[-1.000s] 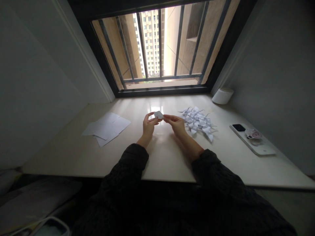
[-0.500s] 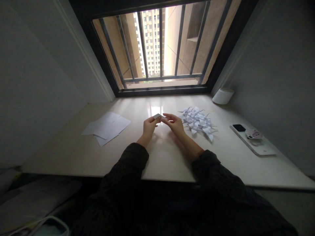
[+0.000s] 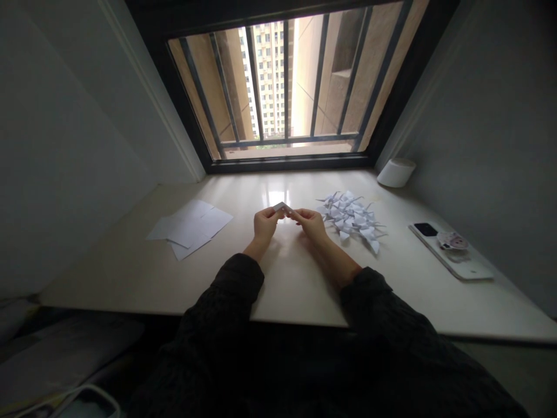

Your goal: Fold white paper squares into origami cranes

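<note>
Between my two hands is a small folded piece of paper [image 3: 282, 205], its peak pointing toward the window. My left hand [image 3: 265, 223] pinches its left side between thumb and fingers. On the other side my right hand [image 3: 310, 220] is closed on the right edge. The hands are a little above the white sill, with the fingers partly hiding the paper. Close by my right hand lies a heap of white folded paper cranes [image 3: 348, 215]. Several flat white paper sheets [image 3: 198, 223] overlap to the left of my left hand.
A phone [image 3: 450, 252] with a round grip on its back lies at the right. The white cylindrical object [image 3: 396, 172] stands in the far right corner. A barred window [image 3: 287, 93] rises behind the white sill [image 3: 296, 290], with walls on both sides.
The fingers of my right hand have come down and closed on the right side of the folded paper, where they were raised before. My left hand keeps its hold.
</note>
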Demonstrator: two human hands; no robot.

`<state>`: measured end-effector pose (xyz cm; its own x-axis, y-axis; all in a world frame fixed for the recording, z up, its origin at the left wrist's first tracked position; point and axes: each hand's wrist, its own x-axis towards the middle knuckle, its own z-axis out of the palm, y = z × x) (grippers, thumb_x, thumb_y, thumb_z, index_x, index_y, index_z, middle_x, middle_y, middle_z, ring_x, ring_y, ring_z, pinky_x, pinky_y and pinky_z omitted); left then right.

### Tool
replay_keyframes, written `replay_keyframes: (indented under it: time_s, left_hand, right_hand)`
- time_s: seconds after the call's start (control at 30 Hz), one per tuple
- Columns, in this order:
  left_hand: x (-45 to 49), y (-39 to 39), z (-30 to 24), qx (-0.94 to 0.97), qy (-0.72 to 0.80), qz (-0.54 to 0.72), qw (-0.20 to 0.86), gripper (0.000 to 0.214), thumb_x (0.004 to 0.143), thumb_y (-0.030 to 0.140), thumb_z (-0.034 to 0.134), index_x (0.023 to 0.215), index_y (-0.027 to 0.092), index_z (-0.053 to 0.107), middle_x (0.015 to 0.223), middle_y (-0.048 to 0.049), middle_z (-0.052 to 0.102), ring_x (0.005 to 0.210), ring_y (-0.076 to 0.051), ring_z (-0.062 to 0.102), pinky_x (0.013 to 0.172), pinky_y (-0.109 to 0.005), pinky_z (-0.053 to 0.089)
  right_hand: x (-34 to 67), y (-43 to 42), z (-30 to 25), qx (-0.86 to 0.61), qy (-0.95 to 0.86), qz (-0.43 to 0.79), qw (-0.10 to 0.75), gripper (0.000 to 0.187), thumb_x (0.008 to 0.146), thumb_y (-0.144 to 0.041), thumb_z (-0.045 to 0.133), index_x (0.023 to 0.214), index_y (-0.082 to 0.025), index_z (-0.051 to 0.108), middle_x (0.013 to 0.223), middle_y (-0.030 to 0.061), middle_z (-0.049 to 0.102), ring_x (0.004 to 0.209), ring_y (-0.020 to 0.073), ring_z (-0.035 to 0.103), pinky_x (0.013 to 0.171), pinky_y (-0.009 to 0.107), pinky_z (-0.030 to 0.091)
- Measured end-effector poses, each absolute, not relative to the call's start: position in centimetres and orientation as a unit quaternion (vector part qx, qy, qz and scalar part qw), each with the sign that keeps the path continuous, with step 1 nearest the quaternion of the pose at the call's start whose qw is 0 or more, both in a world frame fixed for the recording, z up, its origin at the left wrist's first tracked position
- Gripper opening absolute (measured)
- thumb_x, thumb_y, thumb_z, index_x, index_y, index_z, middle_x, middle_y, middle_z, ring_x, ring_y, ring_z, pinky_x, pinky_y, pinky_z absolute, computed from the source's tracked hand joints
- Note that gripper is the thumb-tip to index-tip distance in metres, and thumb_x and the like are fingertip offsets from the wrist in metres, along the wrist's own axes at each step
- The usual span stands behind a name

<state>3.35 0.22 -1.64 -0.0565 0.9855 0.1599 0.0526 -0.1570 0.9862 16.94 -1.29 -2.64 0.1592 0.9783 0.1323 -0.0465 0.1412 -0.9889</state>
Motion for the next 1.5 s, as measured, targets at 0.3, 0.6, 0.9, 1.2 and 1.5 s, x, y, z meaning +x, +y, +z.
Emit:
replay_keyframes:
  time_s: [0.3,0.6,0.9,1.2,1.5]
  left_hand:
    - [3.17,0.56,-1.86,0.508,0.494,0.553,0.439,0.033,0.069,0.047,0.069,0.077,0.016,0.072,0.065,-0.0037,0.065,0.064,-0.015,0.059,0.057,-0.025,0.039]
    - [3.49,0.29,-1.42,0.489,0.475,0.553,0.479,0.037,0.070,0.051,0.066,0.079,0.016,0.072,0.078,-0.0073,0.070,0.070,-0.017,0.063,0.060,-0.027,0.041]
    - [2.95,0.39,-1.18,0.486,0.467,0.575,0.464,0.041,0.069,0.053,0.067,0.084,0.015,0.072,0.082,-0.0087,0.071,0.074,-0.019,0.066,0.065,-0.029,0.046]
    - [3.23,0.22,-1.08,0.501,0.451,0.555,0.488,0.043,0.076,0.053,0.060,0.092,0.015,0.071,0.089,-0.0100,0.072,0.076,-0.021,0.068,0.067,-0.030,0.049]
    - [3.23,0.25,-1.12,0.538,0.444,0.548,0.462,0.039,0.077,0.051,0.059,0.089,0.016,0.072,0.084,-0.0093,0.072,0.074,-0.020,0.068,0.066,-0.030,0.049]
  right_hand:
    - [16.91,-1.17,-2.92,-0.477,-0.507,0.423,0.580,0.032,0.068,-0.049,0.067,0.078,-0.019,0.074,0.077,0.0071,0.074,0.076,0.0207,0.066,0.065,0.030,0.046]
    - [16.84,-1.01,-2.89,-0.476,-0.507,0.404,0.594,0.032,0.070,-0.048,0.065,0.077,-0.018,0.074,0.074,0.0074,0.073,0.075,0.0212,0.067,0.067,0.031,0.048]
    - [16.87,-1.08,-3.02,-0.475,-0.561,0.341,0.586,0.033,0.076,-0.045,0.062,0.098,-0.023,0.072,0.092,0.0055,0.073,0.085,0.0198,0.065,0.073,0.032,0.048]
    - [16.84,-1.33,-2.51,-0.487,-0.544,0.311,0.608,0.037,0.068,-0.045,0.070,0.098,-0.022,0.072,0.086,0.0046,0.072,0.075,0.0175,0.063,0.065,0.029,0.047]
    - [16.93,-1.18,-2.53,-0.488,-0.498,0.358,0.621,0.036,0.067,-0.048,0.070,0.090,-0.020,0.073,0.082,0.0057,0.073,0.074,0.0186,0.065,0.066,0.030,0.048]
